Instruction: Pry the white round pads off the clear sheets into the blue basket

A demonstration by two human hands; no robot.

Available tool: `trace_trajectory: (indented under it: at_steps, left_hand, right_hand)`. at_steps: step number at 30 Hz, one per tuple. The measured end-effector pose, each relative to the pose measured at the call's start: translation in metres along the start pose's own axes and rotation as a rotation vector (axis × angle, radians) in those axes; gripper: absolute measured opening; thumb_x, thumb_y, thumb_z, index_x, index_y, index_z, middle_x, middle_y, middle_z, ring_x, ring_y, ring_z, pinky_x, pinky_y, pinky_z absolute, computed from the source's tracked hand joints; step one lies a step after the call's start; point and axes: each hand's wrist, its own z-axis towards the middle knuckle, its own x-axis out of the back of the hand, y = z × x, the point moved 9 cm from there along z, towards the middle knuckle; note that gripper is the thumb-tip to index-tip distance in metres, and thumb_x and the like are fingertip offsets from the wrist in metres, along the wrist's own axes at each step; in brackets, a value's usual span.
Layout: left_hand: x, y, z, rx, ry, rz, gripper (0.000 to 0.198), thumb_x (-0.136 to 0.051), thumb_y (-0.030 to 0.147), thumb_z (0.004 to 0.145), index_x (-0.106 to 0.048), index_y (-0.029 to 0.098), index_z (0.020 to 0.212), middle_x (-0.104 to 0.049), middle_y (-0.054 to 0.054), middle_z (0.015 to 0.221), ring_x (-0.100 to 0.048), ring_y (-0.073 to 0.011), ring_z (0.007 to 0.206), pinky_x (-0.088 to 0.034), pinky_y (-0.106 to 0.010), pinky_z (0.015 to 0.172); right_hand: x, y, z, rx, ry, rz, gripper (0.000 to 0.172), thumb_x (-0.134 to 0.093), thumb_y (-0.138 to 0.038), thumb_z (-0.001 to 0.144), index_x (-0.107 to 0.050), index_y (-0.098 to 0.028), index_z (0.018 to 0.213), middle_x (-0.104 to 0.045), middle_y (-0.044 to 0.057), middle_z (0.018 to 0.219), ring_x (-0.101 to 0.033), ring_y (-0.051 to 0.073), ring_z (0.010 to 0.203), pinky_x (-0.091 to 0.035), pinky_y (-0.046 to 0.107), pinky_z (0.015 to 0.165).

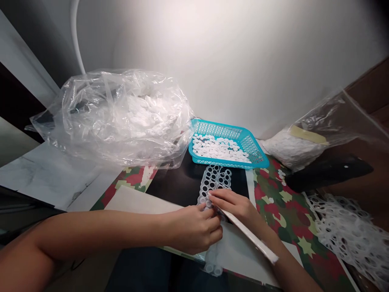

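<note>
The person's left hand [194, 229] curls its fingers narrowly around a perforated white plastic strip [214, 182] running from 12 to 6 o'clock beneath both hands. The right hand [235, 207] lies extended across it, its grip hidden, beside a white slat [251, 237]. At 12 o'clock, a teal plastic basket [227, 159] holds white discs [219, 148]; a clear plastic bag [115, 117] sits at 10 o'clock.
</note>
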Motion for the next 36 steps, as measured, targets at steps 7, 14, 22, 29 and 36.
trace_trajectory:
  at_steps: [7,14,22,29,36]
  left_hand:
    - [0.006,-0.001,-0.002,0.024,0.045,-0.013,0.018,-0.044,0.023,0.087,-0.059,0.014,0.09,-0.062,-0.013,0.094,-0.058,-0.0214,0.09,-0.046,-0.034,0.079]
    - [0.003,-0.007,-0.003,0.075,0.038,-0.025,0.021,-0.04,0.021,0.089,-0.059,0.012,0.093,-0.061,-0.011,0.097,-0.057,-0.0224,0.093,-0.046,-0.032,0.075]
    - [0.002,-0.009,-0.003,0.09,0.026,-0.013,0.021,-0.041,0.021,0.089,-0.059,0.012,0.094,-0.061,-0.01,0.094,-0.057,-0.0232,0.093,-0.046,-0.032,0.074]
    - [0.0,-0.008,-0.003,0.079,0.013,-0.001,0.019,-0.041,0.02,0.088,-0.058,0.013,0.092,-0.06,-0.01,0.092,-0.058,-0.0218,0.088,-0.046,-0.033,0.074]
    - [-0.005,-0.005,-0.003,0.061,-0.039,0.009,0.019,-0.041,0.021,0.087,-0.056,0.012,0.092,-0.059,-0.01,0.088,-0.057,-0.0241,0.083,-0.047,-0.036,0.075]
  right_hand:
    - [-0.005,0.013,-0.004,-0.037,-0.014,0.109,0.03,-0.043,-0.018,0.092,-0.059,-0.023,0.117,-0.063,0.01,0.116,-0.057,0.022,0.109,-0.05,0.038,0.091]
    - [-0.002,0.016,-0.002,-0.109,-0.014,0.218,0.026,-0.044,-0.02,0.092,-0.062,-0.023,0.111,-0.062,0.009,0.116,-0.057,0.021,0.108,-0.05,0.038,0.09]
    - [-0.003,0.017,-0.001,-0.132,-0.017,0.22,0.025,-0.045,-0.02,0.092,-0.064,-0.022,0.109,-0.061,0.01,0.116,-0.057,0.021,0.106,-0.05,0.036,0.09]
    - [-0.008,0.016,-0.003,-0.037,-0.024,0.139,0.026,-0.045,-0.019,0.093,-0.062,-0.022,0.112,-0.061,0.01,0.114,-0.056,0.021,0.106,-0.051,0.036,0.088]
    - [-0.01,0.005,-0.003,0.029,0.012,-0.041,0.029,-0.045,-0.014,0.092,-0.06,-0.023,0.116,-0.06,0.01,0.114,-0.055,0.02,0.107,-0.05,0.036,0.089]
